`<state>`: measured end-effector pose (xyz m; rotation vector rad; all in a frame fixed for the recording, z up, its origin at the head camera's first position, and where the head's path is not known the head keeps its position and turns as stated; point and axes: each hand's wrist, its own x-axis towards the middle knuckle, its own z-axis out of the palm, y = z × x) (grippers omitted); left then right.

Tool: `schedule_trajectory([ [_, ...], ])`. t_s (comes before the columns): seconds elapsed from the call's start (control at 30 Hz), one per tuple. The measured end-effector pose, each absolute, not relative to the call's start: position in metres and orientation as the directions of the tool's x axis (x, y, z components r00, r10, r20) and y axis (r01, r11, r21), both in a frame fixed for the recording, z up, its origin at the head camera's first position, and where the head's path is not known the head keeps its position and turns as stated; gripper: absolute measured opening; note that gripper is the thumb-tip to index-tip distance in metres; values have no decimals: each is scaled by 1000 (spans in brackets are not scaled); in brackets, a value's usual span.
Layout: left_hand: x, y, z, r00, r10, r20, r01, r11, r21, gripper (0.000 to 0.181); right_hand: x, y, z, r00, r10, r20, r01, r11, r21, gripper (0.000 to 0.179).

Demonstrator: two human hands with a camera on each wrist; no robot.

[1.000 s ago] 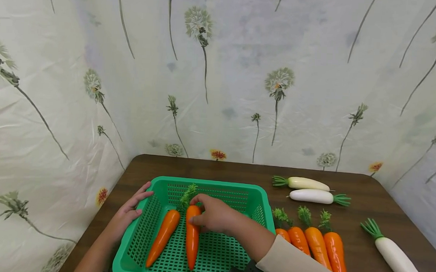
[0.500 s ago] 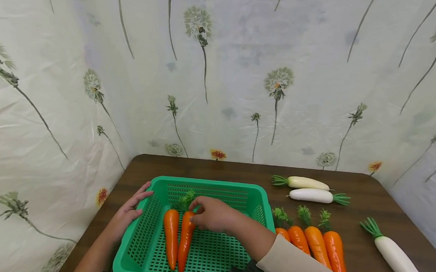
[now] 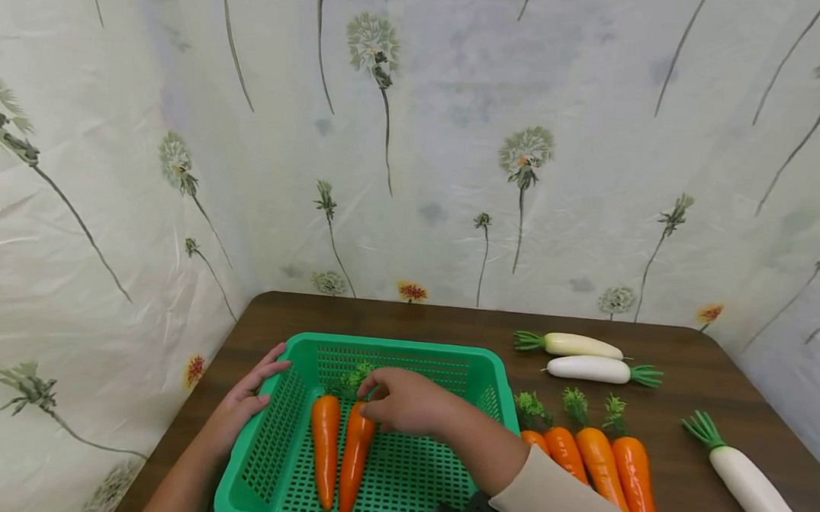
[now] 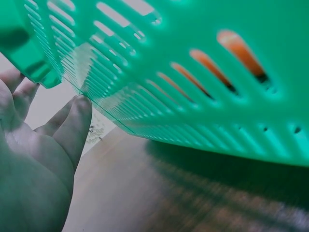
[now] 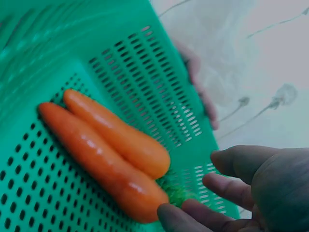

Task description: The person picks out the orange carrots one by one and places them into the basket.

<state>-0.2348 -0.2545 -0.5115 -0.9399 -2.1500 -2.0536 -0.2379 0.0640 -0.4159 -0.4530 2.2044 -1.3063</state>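
A green plastic basket (image 3: 395, 344) with slotted walls stands on the table, holding two orange carrots with leafy tops, side by side. My right hand (image 3: 404, 399) reaches over the right carrot (image 3: 356, 460); thumb and index finger pinch its crown, beside the greens. The left carrot (image 3: 324, 451) lies just beside it, tip toward me. In the right wrist view, the other fingers (image 5: 234, 191) are spread away from the carrots. My left hand (image 3: 244, 398) rests at the basket's left rim with fingers extended; the left wrist view shows its thumb (image 4: 77, 125) against the basket's outside.
Right of the basket lie several more carrots (image 3: 600, 463), partly under my right sleeve (image 3: 564, 499). Two white radishes (image 3: 587, 368) lie behind them, and a larger radish (image 3: 757, 493) at the far right. A flower-patterned sheet (image 3: 443, 135) hangs behind the dark wooden table (image 3: 679, 390).
Over the last second the left carrot has straightened and moved right, while the right carrot's tip has swung left and its top slid toward me. My left hand stays at the rim.
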Motion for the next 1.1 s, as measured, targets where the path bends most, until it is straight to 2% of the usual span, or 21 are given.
schedule_trajectory([
  [0.53,-237,-256,-515,-825,391,409,427,-43,903,45,-226,83,-386,-768,-586,-259,40,360,-932,30],
  [1.1,-234,-255,-513,-820,392,417,434,-49,899,45,-210,119,-380,-805,-554,-211,55,284,-957,35],
])
